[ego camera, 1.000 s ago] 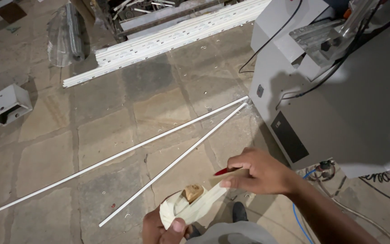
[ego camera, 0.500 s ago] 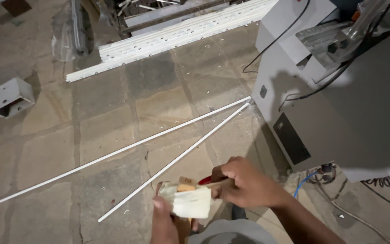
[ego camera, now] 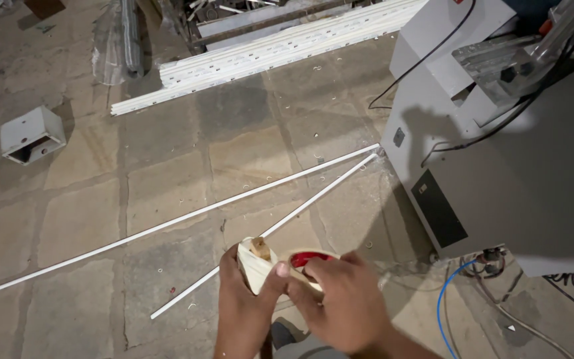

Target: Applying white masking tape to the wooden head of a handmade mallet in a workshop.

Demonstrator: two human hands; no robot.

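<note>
Far to your left a small white box (ego camera: 32,135) lies tipped on the stone floor (ego camera: 167,193), and two long white strips (ego camera: 187,219) run slantwise toward the grey machine (ego camera: 519,193), with a stack of white strips (ego camera: 274,50) at the top. Now to your hands, low in the middle: your left hand (ego camera: 244,309) has its grip closed around a cream-coloured pad (ego camera: 255,260), thumb pressed on its face, something small and brown showing at the top. Just beside it your right hand (ego camera: 340,302) grips a roll with a red inside (ego camera: 305,260), fingers curled over it, touching the pad. Keep that thumb firm so the pad doesn't twist, I'd say, and hold the roll close and square to it; a loose grip looks like the likeliest slip here. A blue cable (ego camera: 443,302) trails on the right.
</note>
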